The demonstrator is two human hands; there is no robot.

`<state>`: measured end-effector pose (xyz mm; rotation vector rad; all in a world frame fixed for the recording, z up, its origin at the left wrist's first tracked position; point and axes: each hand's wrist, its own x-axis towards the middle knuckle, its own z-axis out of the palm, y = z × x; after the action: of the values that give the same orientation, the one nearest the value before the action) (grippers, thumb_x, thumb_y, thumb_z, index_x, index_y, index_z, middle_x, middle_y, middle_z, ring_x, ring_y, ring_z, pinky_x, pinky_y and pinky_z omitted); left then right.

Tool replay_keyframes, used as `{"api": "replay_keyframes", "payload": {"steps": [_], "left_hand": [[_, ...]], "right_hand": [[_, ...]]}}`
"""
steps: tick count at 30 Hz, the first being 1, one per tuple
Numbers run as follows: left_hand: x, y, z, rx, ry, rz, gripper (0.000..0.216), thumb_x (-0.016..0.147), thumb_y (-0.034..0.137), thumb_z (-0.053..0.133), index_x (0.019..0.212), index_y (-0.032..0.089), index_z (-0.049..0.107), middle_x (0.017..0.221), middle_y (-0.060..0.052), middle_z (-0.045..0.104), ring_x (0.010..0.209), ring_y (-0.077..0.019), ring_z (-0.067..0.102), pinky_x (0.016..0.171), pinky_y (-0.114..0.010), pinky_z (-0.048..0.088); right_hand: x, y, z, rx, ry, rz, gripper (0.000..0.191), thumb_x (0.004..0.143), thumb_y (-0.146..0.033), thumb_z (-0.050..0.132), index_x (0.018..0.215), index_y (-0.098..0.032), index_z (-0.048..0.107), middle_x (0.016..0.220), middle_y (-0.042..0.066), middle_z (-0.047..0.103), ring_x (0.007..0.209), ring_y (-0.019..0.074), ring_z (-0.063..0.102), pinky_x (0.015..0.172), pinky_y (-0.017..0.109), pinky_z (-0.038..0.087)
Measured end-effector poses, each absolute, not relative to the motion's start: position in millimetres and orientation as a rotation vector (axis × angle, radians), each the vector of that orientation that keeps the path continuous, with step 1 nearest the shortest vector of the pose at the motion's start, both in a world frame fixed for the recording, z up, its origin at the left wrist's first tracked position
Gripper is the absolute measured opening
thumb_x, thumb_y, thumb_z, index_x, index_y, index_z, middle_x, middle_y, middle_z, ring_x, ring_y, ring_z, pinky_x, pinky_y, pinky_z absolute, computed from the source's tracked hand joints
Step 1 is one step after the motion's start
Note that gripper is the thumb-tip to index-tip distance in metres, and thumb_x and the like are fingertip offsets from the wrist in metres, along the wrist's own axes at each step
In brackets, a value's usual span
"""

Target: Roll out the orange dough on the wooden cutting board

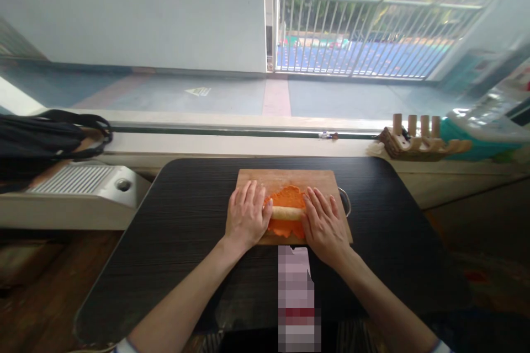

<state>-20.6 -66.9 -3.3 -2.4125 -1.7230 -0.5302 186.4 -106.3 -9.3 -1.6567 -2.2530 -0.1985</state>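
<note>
A pale wooden rolling pin lies across a flat, ragged-edged sheet of orange dough on a wooden cutting board. On the pin's left end rests my left hand, palm down, its fingers stretched forward and its thumb beside the pin. My right hand lies the same way over the right end, fingers extended and slightly spread. Both ends of the pin are hidden beneath the hands. Some dough shows in front of the pin and some behind it.
The board sits on a black table; its metal handle sticks out right. Beyond are a window ledge, a brown holder with wooden pegs and a teal-and-clear container. At left, a black bag lies by a white radiator.
</note>
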Motion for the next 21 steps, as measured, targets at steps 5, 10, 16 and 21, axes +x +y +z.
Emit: {"api": "replay_keyframes", "payload": {"steps": [5,10,16,21], "left_hand": [[-19.4,-60.8,-2.9,-2.405,-1.750,-0.502,0.047,0.095,0.038,0.032,0.123,0.012,0.059,0.137,-0.018,0.052,0.129,-0.0306,0.044,0.106,-0.049,0.033],[-15.1,-39.5,-2.6,-2.369,-1.795,-0.475,0.048,0.096,0.039,0.029,0.122,0.013,0.059,0.134,-0.016,0.055,0.127,-0.0284,0.047,0.105,-0.047,0.035],[-11.6,-14.3,-1.7,-2.352,-1.870,-0.459,0.047,0.096,0.042,0.027,0.122,0.017,0.057,0.133,-0.013,0.056,0.127,-0.0267,0.047,0.103,-0.045,0.037],[-10.3,9.9,-1.4,-2.378,-1.930,-0.454,0.051,0.096,0.044,0.026,0.123,0.014,0.055,0.132,-0.016,0.056,0.127,-0.0282,0.047,0.103,-0.046,0.038]], "right_hand": [[187.2,-101.1,-7.2,-1.680,-2.280,-0.178,0.046,0.098,-0.028,0.031,0.137,-0.010,0.045,0.147,0.012,0.040,0.140,0.0236,0.030,0.116,0.047,0.017],[186.5,-77.3,3.3,-1.748,-2.277,-0.129,0.046,0.098,-0.030,0.028,0.136,-0.011,0.047,0.146,0.011,0.043,0.138,0.0236,0.034,0.115,0.047,0.019],[187.6,-48.1,3.4,-1.818,-2.260,-0.100,0.046,0.097,-0.029,0.028,0.136,-0.013,0.047,0.144,0.012,0.045,0.136,0.0246,0.037,0.112,0.048,0.023],[189.2,-22.6,5.2,-1.884,-2.270,-0.001,0.048,0.096,-0.029,0.028,0.138,-0.015,0.044,0.146,0.011,0.043,0.137,0.0254,0.035,0.110,0.050,0.027]]}}
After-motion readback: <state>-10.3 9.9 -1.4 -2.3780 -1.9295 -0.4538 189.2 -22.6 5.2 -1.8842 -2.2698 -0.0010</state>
